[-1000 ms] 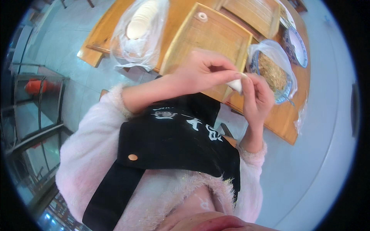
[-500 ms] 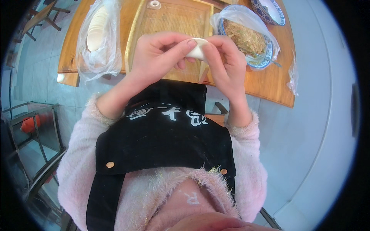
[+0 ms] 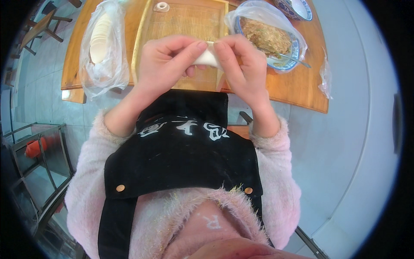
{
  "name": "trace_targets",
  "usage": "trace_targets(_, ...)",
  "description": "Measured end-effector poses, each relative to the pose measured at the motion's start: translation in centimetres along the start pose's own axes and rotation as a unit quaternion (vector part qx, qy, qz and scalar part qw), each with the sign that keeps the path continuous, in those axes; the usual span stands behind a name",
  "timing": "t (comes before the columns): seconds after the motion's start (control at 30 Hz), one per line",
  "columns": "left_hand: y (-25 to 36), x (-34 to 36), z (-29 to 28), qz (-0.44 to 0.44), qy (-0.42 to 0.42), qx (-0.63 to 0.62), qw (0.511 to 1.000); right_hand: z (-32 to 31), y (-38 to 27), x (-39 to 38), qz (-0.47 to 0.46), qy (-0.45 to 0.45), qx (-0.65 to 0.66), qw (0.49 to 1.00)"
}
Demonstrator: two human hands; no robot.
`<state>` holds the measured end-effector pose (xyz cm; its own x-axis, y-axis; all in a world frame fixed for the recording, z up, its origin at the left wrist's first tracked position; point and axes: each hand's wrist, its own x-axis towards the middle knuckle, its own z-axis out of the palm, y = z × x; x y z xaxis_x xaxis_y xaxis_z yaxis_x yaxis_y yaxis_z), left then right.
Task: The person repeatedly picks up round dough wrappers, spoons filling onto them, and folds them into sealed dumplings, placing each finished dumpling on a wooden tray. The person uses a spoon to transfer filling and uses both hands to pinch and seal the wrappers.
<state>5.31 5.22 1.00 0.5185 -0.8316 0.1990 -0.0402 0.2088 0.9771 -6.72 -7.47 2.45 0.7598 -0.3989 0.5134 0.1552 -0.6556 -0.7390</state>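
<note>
A white dumpling (image 3: 208, 58) is held up in front of me, over the near part of a bamboo tray. My left hand (image 3: 166, 64) pinches its left end between thumb and fingers. At its right end, my right hand (image 3: 243, 64) grips it the same way, thumb on the near side. The upper edge looks pressed together between the two thumbs; what is inside cannot be seen. One shaped dumpling (image 3: 161, 7) rests at the far left of the tray (image 3: 180, 21).
Left of the tray, a clear plastic bag (image 3: 113, 77) holds a row of round dough wrappers (image 3: 99, 43). On the right stand a bowl (image 3: 282, 64) of minced filling (image 3: 264, 36) with a metal spoon (image 3: 297, 60), and another patterned bowl (image 3: 297, 9). A wooden table (image 3: 297, 93) carries everything.
Both hands still hold the dumpling, and its upper edge now looks flatter and more closed between the thumbs. The whole view has shifted slightly.
</note>
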Motion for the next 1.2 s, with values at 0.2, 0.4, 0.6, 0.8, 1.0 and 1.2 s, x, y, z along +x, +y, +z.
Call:
trace_targets(0.2, -0.1, 0.1, 0.3, -0.031, 0.013, -0.031, 0.999, 0.3, 0.2, -0.3, 0.049, 0.02, 0.05, 0.997)
trace_targets(0.4, -0.3, 0.0, 0.5, -0.03, 0.021, -0.077, 0.996, 0.6, 0.2, -1.0, 0.135, 0.036, 0.142, 0.98)
trace_targets(0.6, -0.8, 0.0, 0.9, -0.016, 0.02, -0.112, 0.993, 1.6, 0.4, -1.4, 0.151, 0.11, 0.238, 0.953)
trace_targets(0.8, -1.1, 0.0, 1.2, 0.011, 0.015, -0.093, 0.995, 1.7, 0.5, -1.6, 0.157, 0.106, 0.282, 0.941)
trace_targets(1.0, -1.4, 0.2, 0.2, -0.004, -0.023, -0.124, 0.992, 1.7, 0.1, -1.5, 0.156, 0.11, 0.381, 0.905)
trace_targets(1.2, -1.8, 0.5, 0.0, 0.074, -0.03, -0.108, 0.991, 1.0, 0.3, -1.8, 0.175, 0.059, 0.461, 0.868)
